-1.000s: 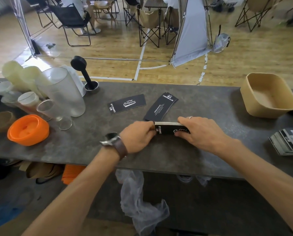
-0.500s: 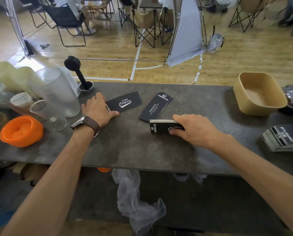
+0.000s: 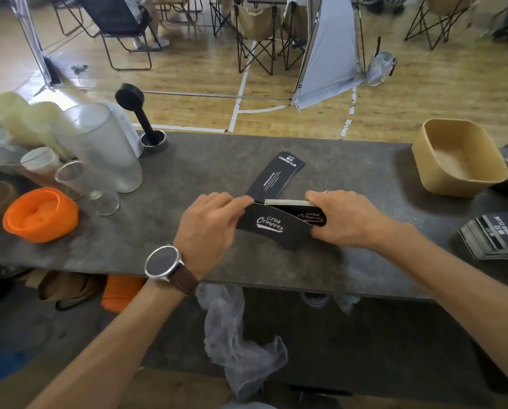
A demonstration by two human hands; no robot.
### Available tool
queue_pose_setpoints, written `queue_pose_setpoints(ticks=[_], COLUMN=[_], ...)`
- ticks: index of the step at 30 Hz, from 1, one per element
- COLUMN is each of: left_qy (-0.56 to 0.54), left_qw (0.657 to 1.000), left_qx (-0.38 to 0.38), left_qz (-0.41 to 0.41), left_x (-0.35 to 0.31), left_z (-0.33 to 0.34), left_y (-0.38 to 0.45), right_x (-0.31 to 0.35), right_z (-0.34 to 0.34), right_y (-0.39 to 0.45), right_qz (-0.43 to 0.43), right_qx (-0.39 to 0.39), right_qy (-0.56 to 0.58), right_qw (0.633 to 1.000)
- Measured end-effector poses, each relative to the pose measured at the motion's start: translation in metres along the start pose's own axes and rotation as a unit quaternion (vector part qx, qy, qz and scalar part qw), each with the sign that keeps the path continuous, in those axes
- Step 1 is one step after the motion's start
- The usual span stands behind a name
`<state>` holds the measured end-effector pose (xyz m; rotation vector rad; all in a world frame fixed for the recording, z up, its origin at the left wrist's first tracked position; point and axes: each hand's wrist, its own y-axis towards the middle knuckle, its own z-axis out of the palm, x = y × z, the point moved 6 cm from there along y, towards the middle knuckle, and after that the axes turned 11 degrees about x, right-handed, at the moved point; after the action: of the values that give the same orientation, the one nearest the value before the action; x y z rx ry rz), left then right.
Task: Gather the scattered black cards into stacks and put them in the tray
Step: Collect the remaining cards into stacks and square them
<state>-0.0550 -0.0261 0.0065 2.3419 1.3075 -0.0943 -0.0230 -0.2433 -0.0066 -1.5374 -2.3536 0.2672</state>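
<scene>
Hands: my left hand [image 3: 210,228] pinched one black card [image 3: 272,230] by its left end, the card bowed and lifted over the stack; my right hand [image 3: 345,221] gripped the card stack [image 3: 291,205] from the right.
Stack: I saw it resting on the tabletop [image 3: 350,172] between my hands, near the front edge.
Loose cards: a few overlapping cards [image 3: 277,177] lay just behind the stack, angled away from me.
Second pile: a fanned pile of cards [image 3: 496,236] sat at the right edge.
Tray: the tan tray [image 3: 423,160] stood far right, well apart from my hands.
Surface: I worked on mottled dark grey stone; clear cups [image 3: 99,149] and an orange lid [image 3: 40,214] were crowded on the left.
Room: beyond it I saw a wooden floor [image 3: 187,93] with white lines and folding chairs [image 3: 255,28].
</scene>
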Motion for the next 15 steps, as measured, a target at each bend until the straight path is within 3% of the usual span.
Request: queue_pose_setpoints(ticks=[3,7,12,15], left_qy=[-0.011,-0.039,-0.114,0.007], left_qw=[0.998,0.997,0.989,0.979], left_qx=[-0.048,-0.052,0.028,0.087], left_qz=[-0.027,-0.051,-0.092,-0.187], left_x=[-0.017,-0.023,-0.024,-0.012], left_z=[0.015,0.022,0.035,0.048], left_y=[0.003,0.013,0.015,0.017], right_x=[0.0,-0.001,-0.001,-0.002], right_z=[0.001,0.001,0.003,0.005], right_y=[-0.003,-0.005,-0.002,0.0], right_qz=[-0.003,-0.001,-0.005,-0.007], right_qx=[0.012,0.027,0.001,-0.008], right_qy=[-0.006,0.018,0.005,0.004], right_qw=[1.0,0.999,1.0,1.0])
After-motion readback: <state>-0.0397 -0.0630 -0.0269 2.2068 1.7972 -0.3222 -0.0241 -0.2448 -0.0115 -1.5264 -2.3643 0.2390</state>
